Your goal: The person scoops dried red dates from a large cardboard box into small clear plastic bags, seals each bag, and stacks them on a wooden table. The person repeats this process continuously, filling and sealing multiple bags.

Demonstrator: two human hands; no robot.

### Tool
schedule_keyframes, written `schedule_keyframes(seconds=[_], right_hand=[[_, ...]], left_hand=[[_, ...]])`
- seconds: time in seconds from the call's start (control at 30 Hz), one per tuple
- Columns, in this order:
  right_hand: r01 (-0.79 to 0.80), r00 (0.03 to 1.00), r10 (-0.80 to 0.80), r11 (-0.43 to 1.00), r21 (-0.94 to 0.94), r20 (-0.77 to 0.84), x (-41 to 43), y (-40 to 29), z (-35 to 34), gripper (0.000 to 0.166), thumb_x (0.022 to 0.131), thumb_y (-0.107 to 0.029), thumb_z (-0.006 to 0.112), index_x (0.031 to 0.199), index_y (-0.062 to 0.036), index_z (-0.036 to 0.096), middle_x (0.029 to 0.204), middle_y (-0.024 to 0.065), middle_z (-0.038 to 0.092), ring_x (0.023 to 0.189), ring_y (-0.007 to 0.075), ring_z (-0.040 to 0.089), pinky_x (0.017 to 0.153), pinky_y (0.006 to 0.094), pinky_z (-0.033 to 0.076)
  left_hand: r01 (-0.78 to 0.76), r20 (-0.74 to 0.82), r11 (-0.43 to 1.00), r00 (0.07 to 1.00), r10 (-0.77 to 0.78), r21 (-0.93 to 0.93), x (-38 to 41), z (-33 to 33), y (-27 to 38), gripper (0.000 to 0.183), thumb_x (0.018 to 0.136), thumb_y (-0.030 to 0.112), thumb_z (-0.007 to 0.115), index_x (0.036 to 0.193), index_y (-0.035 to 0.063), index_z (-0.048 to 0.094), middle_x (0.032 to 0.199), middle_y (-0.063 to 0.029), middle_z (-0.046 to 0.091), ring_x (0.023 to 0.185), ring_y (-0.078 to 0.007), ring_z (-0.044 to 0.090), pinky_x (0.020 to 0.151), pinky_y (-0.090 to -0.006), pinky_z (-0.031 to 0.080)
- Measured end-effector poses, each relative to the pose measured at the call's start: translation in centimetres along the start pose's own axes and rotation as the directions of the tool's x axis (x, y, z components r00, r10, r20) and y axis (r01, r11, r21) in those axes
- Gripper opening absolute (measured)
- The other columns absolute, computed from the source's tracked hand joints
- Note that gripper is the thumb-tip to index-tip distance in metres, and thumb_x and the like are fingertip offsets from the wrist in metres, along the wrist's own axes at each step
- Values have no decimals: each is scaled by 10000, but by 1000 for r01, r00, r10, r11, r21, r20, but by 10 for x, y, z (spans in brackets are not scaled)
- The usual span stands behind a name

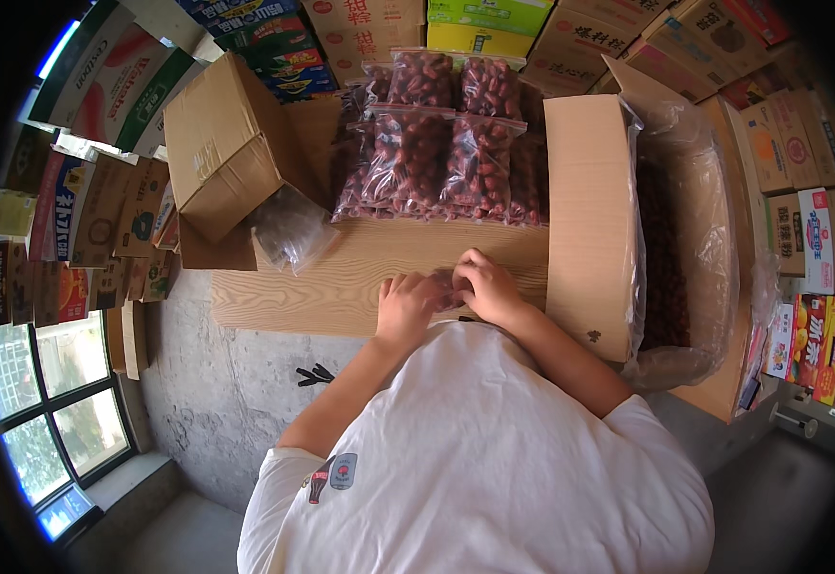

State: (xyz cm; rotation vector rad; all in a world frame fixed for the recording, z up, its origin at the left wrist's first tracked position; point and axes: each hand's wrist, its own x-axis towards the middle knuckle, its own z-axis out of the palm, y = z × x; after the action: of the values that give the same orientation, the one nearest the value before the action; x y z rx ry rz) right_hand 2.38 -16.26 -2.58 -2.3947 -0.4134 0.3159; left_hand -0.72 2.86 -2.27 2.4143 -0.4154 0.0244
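Note:
Close to my body, at the near edge of the wood-grain table (295,287), a small clear plastic bag with dark red contents (443,285) lies between my two hands. My left hand (406,305) grips its left side, and my right hand (485,285) has its fingers curled on the right side. Beyond them, filled zip bags of red dates (406,158) are stacked in layers. At right a large open cardboard carton (589,229) with a clear plastic liner (697,208) holds loose dark red dates (661,265).
At the left of the table a cardboard box (220,154) lies tipped, with empty clear bags (292,226) spilling from its opening. Printed cartons (363,39) are piled behind and on both sides. A window (58,402) is at lower left, beside the concrete floor or wall surface (216,394).

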Motion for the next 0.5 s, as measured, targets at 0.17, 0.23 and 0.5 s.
schedule_keyframes(seconds=[0.17, 0.23, 0.5], right_hand=[[-29, 1000, 29, 998, 60, 7, -1, 12, 3, 147, 662, -86, 748, 746, -110, 631, 1012, 33, 565, 987, 249, 587, 789, 399, 497], [-19, 999, 18, 999, 39, 28, -1, 14, 3, 153, 660, -91, 755, 744, -109, 628, 1018, 32, 563, 990, 249, 587, 792, 397, 499], [-41, 998, 45, 996, 76, -52, -1, -19, -13, 131, 672, -51, 721, 749, -101, 627, 983, 44, 571, 967, 260, 591, 780, 396, 498]], left_hand=[[14, 30, 999, 999, -15, 35, -2, 1, -3, 130, 739, 107, 718, 841, 141, 645, 908, -21, 619, 920, -264, 556, 835, -414, 407], [13, 44, 999, 999, -14, 40, -3, 4, -5, 130, 738, 107, 721, 838, 142, 645, 904, -17, 619, 917, -261, 556, 836, -415, 407], [-17, 15, 1000, 1000, 17, -13, 1, -2, -4, 140, 723, 80, 725, 822, 138, 645, 892, -11, 620, 910, -256, 563, 828, -413, 414]])
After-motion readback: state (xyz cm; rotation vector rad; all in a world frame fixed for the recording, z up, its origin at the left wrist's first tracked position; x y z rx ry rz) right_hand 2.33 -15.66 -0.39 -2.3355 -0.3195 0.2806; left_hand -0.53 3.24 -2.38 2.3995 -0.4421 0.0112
